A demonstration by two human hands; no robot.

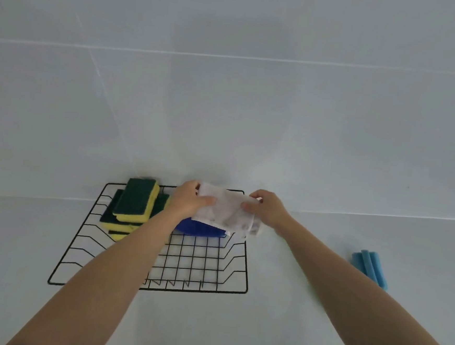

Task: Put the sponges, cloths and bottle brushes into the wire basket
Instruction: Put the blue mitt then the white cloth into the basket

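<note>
The cloth step is in hand: a white cloth point(224, 210) is held over the far right corner of the wire basket point(192, 262), above a blue cloth point(197, 228) already inside; sponges point(134, 200) are stacked in its far left corner. The left hand point(189, 199) and right hand point(268, 207) each pinch one end, fingers curled round it. Next, it likely needs lowering flat and releasing; light blue foam pieces point(371, 266) lie toward the desk's right edge

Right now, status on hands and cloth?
Left hand and right hand grip white cloth above wire basket. Sponges stacked inside. Blue item beneath. Light-blue piece outside, right.
</note>
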